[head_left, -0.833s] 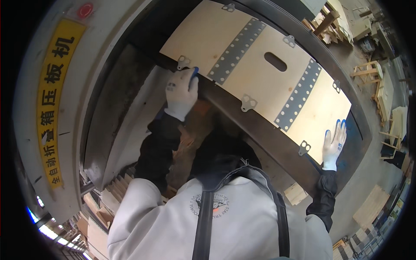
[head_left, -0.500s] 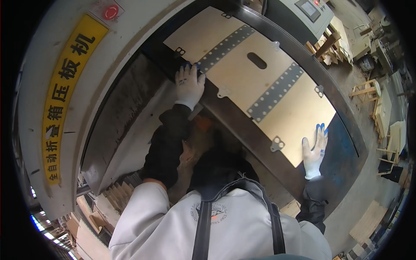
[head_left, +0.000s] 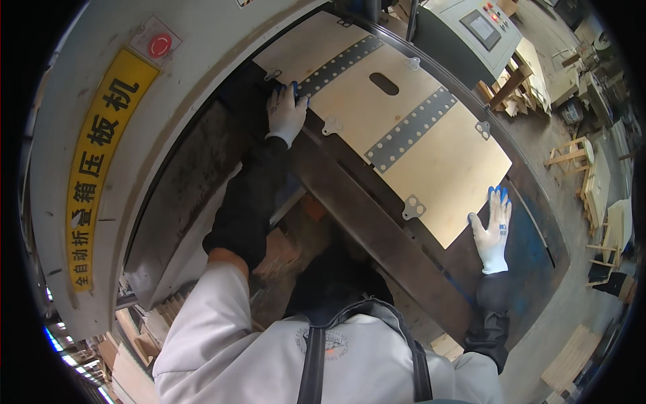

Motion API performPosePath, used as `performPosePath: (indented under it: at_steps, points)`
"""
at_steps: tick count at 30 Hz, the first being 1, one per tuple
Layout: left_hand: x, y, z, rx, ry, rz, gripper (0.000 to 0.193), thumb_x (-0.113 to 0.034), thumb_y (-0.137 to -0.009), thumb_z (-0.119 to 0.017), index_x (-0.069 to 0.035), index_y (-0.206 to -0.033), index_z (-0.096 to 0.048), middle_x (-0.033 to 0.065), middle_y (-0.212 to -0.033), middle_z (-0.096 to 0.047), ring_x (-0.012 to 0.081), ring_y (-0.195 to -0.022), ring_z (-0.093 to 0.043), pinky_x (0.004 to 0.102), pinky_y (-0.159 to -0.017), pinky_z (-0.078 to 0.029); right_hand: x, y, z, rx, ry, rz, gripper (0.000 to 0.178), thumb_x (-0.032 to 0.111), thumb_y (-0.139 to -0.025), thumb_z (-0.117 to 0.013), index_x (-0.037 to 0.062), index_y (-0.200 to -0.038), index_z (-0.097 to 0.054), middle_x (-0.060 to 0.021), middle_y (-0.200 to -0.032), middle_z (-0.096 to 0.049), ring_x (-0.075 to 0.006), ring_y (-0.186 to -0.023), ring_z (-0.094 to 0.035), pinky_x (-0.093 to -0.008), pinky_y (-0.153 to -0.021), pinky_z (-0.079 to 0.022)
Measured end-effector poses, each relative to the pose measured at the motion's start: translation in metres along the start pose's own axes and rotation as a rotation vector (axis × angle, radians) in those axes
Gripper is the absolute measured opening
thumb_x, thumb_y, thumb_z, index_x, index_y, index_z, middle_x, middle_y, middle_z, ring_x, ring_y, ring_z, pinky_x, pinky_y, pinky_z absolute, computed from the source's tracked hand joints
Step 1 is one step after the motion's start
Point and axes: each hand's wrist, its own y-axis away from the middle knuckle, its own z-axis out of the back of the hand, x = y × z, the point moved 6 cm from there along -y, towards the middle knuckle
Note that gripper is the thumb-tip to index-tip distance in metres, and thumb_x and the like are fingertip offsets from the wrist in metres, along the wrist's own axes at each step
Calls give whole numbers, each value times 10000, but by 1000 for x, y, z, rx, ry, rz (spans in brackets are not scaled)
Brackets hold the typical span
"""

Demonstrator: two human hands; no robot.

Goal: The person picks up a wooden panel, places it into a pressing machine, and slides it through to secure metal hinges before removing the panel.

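Observation:
A pale plywood panel lies flat on the dark metal bed of a machine. Two grey perforated metal strips cross it, an oval slot is cut between them, and small metal clips stick out along its long edges. My left hand, in a white glove with blue fingertips, rests open at the panel's near edge beside the left strip. Gloved likewise, my right hand is open with fingers stretched, against the panel's right end. Neither hand grips the panel.
A red stop button and a yellow sign are on the machine's left housing. Beyond the bed stands a control cabinet with a screen. Wood stacks and a wooden stool stand on the right.
The panel has slid farther onto the bed, away from me, and both hands have moved forward with it. The whole view has shifted slightly.

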Motion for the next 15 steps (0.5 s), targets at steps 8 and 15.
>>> performPosePath:
  at_steps: [8,15]
  points:
    - [3,-15,-5,-81,83,-5,592,-370,-1025,-663,-65,-1521,-554,223,-1485,-633,472,-1480,-457,575,-1262,-302,-26,-38,3,126,21,141,1104,518,-837,-834,24,-1690,-336,-275,-1770,-235,-415,-1665,-172,-570,-1352,-126]
    - [-4,-34,-9,-21,168,125,577,-383,-1032,-651,-78,-1514,-566,212,-1522,-612,454,-1488,-453,561,-1272,-291,-21,-37,-3,100,99,224,1255,763,-799,-760,16,-1698,-300,-278,-1776,-213,-446,-1657,-176,-604,-1338,-141]
